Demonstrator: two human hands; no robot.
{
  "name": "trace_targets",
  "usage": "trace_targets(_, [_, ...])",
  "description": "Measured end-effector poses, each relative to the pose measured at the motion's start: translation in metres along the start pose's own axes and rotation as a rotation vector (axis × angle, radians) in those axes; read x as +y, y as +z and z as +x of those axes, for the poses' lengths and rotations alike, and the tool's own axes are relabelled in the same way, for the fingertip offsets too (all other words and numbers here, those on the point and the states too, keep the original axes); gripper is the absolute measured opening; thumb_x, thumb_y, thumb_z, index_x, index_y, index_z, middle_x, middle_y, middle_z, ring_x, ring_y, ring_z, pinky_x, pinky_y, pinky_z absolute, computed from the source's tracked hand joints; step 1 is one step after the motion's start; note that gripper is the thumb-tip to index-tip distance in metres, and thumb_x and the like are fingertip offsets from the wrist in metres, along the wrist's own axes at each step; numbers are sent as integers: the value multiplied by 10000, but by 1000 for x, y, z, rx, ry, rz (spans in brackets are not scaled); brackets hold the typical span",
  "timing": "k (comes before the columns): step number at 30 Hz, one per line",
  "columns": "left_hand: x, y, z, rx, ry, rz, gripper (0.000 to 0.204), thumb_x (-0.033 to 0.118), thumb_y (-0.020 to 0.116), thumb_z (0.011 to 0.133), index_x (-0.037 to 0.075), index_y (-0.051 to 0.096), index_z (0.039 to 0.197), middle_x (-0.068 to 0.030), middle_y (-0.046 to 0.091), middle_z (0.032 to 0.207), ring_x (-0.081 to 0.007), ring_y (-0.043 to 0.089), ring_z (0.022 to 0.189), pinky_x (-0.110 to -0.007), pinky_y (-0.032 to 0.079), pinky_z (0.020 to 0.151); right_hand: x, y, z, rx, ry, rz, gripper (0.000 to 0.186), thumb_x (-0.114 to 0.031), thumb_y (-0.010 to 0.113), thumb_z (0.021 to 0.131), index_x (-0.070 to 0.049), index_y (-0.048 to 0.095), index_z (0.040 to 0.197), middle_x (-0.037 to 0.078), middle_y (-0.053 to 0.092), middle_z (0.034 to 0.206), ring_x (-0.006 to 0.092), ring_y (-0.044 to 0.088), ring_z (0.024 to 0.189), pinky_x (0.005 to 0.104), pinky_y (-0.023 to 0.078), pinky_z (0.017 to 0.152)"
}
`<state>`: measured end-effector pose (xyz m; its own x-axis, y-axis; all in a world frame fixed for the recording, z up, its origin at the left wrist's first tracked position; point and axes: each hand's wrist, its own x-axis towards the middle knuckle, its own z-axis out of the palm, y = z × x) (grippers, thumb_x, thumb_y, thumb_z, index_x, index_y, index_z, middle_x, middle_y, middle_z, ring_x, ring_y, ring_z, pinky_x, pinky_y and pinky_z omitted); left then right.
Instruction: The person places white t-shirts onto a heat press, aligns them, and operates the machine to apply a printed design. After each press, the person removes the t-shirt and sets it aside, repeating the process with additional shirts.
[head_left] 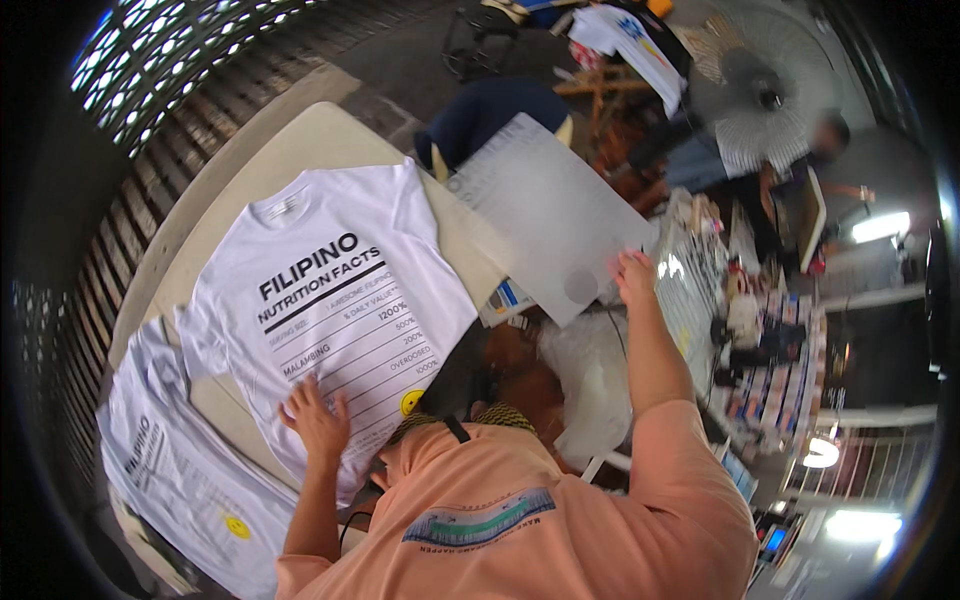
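Note:
A white T-shirt [340,250] with black printed lines of lettering and a yellow smiley lies flat on a cream table [320,135]. My left hand [318,415] rests on its lower front, fingers spread. A second, similar white shirt [180,450] lies rumpled at the left, partly under the first one's sleeve. My right hand [634,275] pinches the lower right corner of a translucent, greyish rectangular sheet [545,215], held out to the right of the shirt over the table's edge.
Beyond the sheet is a dark rounded object [480,115]. A fan [765,90] and another person [830,150] are at the upper right. Clear plastic [580,400] lies below my right hand. Cluttered shelving [770,370] is to the right, a lattice wall [120,60] to the left.

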<state>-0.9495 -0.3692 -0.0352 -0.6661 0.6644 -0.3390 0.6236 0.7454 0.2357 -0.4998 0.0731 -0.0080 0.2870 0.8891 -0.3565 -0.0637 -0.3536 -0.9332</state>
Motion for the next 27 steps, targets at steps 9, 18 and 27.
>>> trace_targets(9, [-65, -22, 286, 405, -281, -19, 654, 407, 598, 900, 120, 398, 1452, -163, 466, 1440, -373, 448, 1311, -664, 290, 1035, 230, -343, -337, 607, 520, 305, 165, -71, 507, 947, -62, 618, 1069, 95, 651, 980, 239, 648, 862, 347, 543, 703])
trace_targets(18, [32, -36, 214, 376, 429, -18, 393, 181, 579, 804, -79, 624, 1095, -295, 635, 1085, -439, 616, 1005, -493, 489, 859, 301, -406, -381, 626, 617, -62, 313, -171, 575, 900, -36, 546, 1181, 126, 634, 1092, 296, 635, 941, 372, 544, 771])
trace_targets(27, [248, -34, -112, -560, 1001, -66, 192, 45, 636, 664, 2, 554, 833, -34, 496, 730, -118, 452, 699, -288, 398, 619, 179, -337, -257, 128, -49, -803, 824, -284, 814, 702, -54, 409, 1383, 254, 484, 1340, 481, 466, 1222, 466, 430, 1013])
